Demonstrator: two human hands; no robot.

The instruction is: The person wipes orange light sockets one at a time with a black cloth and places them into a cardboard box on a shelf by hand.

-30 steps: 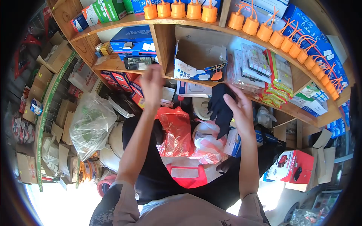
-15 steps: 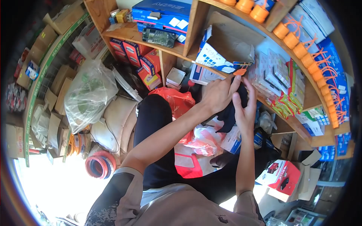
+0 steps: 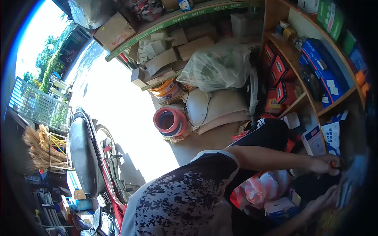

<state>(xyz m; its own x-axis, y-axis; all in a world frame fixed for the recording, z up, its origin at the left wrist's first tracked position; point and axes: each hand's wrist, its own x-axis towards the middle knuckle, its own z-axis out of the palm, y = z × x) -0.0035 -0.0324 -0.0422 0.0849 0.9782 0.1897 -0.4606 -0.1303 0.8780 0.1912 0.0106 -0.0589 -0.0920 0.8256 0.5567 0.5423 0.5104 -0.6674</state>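
Observation:
My left hand reaches out at the right side of the view, its fingers closed on a small orange piece whose kind I cannot make out. Below it my right hand is dim and smeared by motion, so its fingers do not show clearly. Beside the right hand is a blurred blue-grey thing; I cannot tell whether the hand holds it. A white and blue printed carton stands on the shelf just above my left hand. Under my hands lies dark cloth.
Wooden shelves with red boxes and a blue box rise at the right. Filled sacks, a clear plastic bag and red hose rolls lie ahead. A motorbike stands left. Red-white bags lie below my arm.
My view has swung left, bringing the doorway and motorbike in and shifting my hands to the right edge. The orange piece is still at my left fingers. My right hand, earlier spread, is now blurred.

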